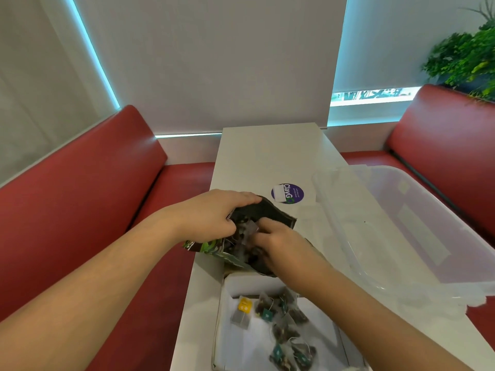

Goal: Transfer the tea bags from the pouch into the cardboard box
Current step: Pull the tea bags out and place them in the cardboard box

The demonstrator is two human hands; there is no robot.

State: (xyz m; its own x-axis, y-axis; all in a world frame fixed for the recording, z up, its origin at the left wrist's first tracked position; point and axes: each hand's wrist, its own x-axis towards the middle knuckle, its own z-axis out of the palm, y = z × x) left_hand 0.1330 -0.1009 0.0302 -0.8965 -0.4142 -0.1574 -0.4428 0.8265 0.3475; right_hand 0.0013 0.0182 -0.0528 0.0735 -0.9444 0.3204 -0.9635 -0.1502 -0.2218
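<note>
A dark pouch [270,212] with green leaf print lies open on the narrow white table [267,156]. My left hand [214,215] grips its upper edge and holds the mouth open. My right hand [278,242] reaches inside, fingers closed around a tea bag [250,227] among several in the pouch. Just below the pouch stands the open white cardboard box [227,330]. Several pyramid tea bags [284,322] with teal tags, and one with a yellow tag [245,306], lie in it.
A clear plastic tub [401,231] takes up the table's right side. A round purple sticker [288,193] is on the table beyond the pouch. Red bench seats [80,210] flank the table, and a green plant [466,54] stands at the far right.
</note>
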